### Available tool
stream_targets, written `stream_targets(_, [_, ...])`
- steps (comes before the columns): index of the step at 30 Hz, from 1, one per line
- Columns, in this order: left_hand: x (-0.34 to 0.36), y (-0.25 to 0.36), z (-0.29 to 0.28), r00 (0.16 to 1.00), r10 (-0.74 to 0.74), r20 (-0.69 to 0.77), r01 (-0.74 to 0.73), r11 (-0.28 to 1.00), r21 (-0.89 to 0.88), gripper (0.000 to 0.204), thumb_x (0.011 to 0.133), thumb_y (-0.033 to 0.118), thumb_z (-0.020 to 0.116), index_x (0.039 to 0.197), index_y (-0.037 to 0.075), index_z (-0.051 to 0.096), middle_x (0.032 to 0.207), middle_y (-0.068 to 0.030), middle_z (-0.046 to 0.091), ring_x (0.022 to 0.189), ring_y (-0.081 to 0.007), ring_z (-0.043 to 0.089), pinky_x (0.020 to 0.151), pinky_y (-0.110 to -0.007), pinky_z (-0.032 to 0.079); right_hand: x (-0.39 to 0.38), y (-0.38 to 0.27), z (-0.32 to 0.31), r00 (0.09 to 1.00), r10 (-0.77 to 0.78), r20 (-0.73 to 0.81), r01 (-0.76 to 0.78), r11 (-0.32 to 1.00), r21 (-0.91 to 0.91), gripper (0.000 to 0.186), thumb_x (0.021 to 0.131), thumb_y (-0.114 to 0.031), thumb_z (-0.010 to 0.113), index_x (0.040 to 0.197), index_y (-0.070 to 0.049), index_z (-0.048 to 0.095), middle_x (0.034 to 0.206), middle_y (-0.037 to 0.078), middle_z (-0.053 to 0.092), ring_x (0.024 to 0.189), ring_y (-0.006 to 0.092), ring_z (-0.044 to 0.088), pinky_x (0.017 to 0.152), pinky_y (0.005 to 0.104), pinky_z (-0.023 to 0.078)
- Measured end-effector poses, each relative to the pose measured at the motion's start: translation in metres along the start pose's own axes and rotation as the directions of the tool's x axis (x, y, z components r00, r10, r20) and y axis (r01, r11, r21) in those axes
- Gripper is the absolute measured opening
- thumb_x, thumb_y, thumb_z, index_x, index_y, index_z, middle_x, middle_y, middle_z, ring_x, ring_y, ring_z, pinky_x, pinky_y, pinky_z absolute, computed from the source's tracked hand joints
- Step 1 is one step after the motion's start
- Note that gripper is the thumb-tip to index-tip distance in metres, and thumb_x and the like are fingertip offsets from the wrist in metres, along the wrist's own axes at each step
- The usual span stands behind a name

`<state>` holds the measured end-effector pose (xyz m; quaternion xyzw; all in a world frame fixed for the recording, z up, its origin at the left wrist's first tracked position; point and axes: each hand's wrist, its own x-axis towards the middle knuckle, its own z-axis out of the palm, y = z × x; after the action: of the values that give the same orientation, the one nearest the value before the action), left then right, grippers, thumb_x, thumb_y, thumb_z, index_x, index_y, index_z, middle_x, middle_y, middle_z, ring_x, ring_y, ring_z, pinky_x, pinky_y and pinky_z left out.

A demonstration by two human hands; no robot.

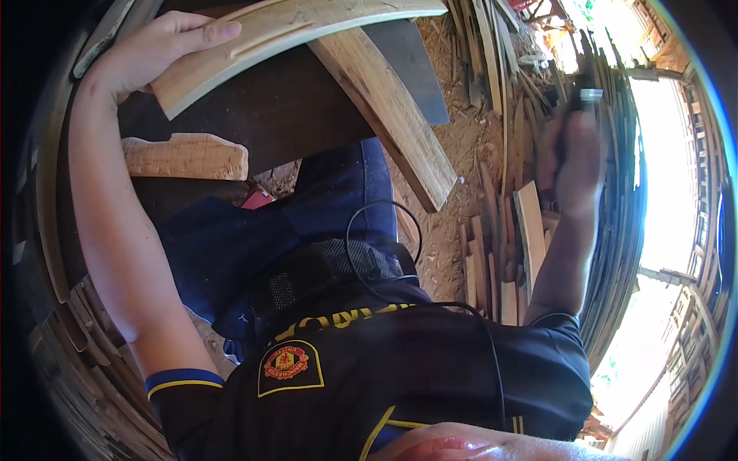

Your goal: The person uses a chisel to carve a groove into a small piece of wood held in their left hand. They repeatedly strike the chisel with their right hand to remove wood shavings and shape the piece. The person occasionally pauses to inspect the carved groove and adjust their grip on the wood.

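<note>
My left hand (165, 46) is closed on the left end of a pale, curved wooden board (307, 29), its thumb lying along the top face. That board rests across a straight plank (392, 115), which slants toward me and juts past the dark tabletop (284, 115). Raised out to the right, my right hand (578, 146) is smeared by motion. It grips a dark tool (588, 81) with a shiny metal band; the tool's kind is too blurred to make out. A short wooden offcut (192, 156) with a notched edge lies on the dark surface, nearer to me.
Long, thin wooden strips (607, 200) stand stacked along the right side. Shorter boards (530, 230) lean in front of them. Brown dirt floor (442, 238) shows between plank and stack. A black cable (492, 346) loops over my shirt. More timber (100, 361) lies at lower left.
</note>
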<state>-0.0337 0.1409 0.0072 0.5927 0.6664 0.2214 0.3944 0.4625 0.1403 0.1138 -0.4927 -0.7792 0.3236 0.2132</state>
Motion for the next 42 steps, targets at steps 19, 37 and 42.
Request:
stream_targets(19, [0.005,0.01,-0.002,0.986,0.049,0.156,-0.044,0.998,-0.034,0.079,0.087,0.066,0.07,0.121,-0.005,0.069,0.116,-0.0126,0.065,0.11,-0.019,0.061,0.099,-0.031,0.045,0.012,0.011,0.073,0.943,0.331,-0.03,-0.333,0.939,-0.09,0.031,0.103,-0.036,0.06,0.104,-0.004,0.062,0.067,0.001,0.057,0.052,0.0094,0.052,0.048,0.0304,0.041])
stream_targets(37, [0.005,0.01,-0.006,0.99,-0.034,0.137,0.025,0.998,0.064,0.087,0.084,0.072,0.069,0.126,-0.004,0.064,0.115,-0.0124,0.065,0.112,-0.018,0.06,0.099,-0.03,0.046,0.032,0.005,0.064,0.994,0.111,-0.018,-0.102,0.828,-0.551,0.036,0.106,-0.034,0.05,0.107,-0.003,0.068,0.071,0.007,0.064,0.067,0.0209,0.063,0.065,0.0337,0.048])
stream_targets(42, [-0.005,0.01,-0.001,0.988,-0.067,0.139,0.065,0.998,0.021,0.081,0.086,0.071,0.067,0.119,-0.003,0.069,0.116,-0.0125,0.064,0.111,-0.018,0.06,0.098,-0.031,0.046,0.018,-0.039,0.022,0.983,-0.038,-0.182,-0.049,0.892,-0.449,0.033,0.104,-0.035,0.057,0.097,-0.003,0.066,0.072,0.013,0.062,0.066,0.0241,0.062,0.065,0.0406,0.048])
